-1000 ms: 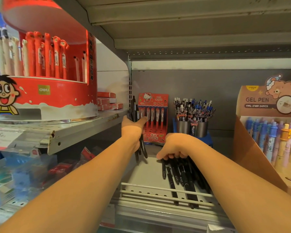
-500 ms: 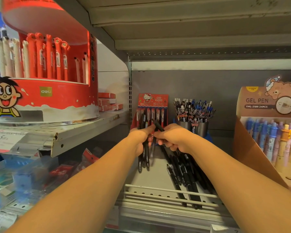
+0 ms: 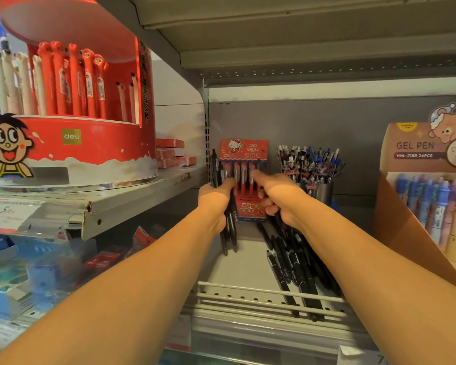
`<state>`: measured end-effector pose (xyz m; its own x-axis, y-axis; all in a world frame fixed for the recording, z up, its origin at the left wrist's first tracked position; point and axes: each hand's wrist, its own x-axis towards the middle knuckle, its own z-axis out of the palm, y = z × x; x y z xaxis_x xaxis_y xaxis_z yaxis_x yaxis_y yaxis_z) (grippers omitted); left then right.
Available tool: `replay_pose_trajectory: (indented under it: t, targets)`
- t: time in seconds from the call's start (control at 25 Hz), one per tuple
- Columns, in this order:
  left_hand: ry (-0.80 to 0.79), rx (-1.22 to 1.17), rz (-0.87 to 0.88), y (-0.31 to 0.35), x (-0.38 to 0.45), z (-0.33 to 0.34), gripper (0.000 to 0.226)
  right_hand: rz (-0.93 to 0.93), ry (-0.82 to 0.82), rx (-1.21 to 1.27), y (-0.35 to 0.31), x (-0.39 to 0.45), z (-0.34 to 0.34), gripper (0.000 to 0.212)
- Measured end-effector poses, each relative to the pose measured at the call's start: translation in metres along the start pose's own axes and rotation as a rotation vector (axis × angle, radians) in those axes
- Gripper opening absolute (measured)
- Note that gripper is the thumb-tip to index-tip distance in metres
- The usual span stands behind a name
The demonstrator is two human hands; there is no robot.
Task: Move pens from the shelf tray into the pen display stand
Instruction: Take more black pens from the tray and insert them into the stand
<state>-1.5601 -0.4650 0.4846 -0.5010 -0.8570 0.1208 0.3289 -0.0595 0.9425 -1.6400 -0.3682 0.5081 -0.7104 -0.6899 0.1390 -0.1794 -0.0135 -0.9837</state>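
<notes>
My left hand [image 3: 213, 204] grips a bundle of black pens [image 3: 231, 233], held upright just left of the red Hello Kitty pen display stand [image 3: 244, 151] at the back of the shelf. Close in front of the stand's lower right part is my right hand [image 3: 282, 196], thumb stretched toward the bundle and fingers curled. Whether it holds a pen is hidden. Several loose black pens [image 3: 298, 267] lie in the shelf tray under my right forearm, behind the white front rail [image 3: 248, 293].
Metal cups of patterned pens [image 3: 311, 164] stand right of the stand. A brown gel pen box [image 3: 427, 159] fills the right side. A round red pen display [image 3: 71, 143] sits on the higher left shelf [image 3: 132, 206], whose corner juts out near my left arm.
My right hand rose from the loose pens to the bundle, then drew slightly right in front of the stand. My left hand lifted the bundle a little higher.
</notes>
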Motion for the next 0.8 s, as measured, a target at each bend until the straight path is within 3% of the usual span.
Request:
replay_pose_trajectory:
  t: [0.12, 0.32, 0.44, 0.6, 0.8]
  targets:
    - [-0.022, 0.058, 0.167, 0.011, -0.011, 0.006, 0.003, -0.068, 0.111, 0.011, -0.008, 0.002, 0.002, 0.024]
    - [-0.124, 0.202, 0.521, 0.051, -0.045, 0.005, 0.013, -0.347, 0.184, -0.031, -0.034, -0.027, 0.001, 0.021]
    - [-0.153, 0.125, 0.656, 0.089, -0.077, -0.017, 0.015, -0.528, 0.186, -0.065, -0.061, -0.063, 0.013, 0.022]
    - [-0.185, 0.071, 0.831, 0.141, -0.116, -0.076, 0.012, -0.751, 0.141, -0.036, -0.1, -0.118, 0.066, 0.02]
    - [-0.15, 0.087, 0.912, 0.2, -0.134, -0.215, 0.013, -0.881, 0.025, -0.068, -0.138, -0.168, 0.199, 0.019]
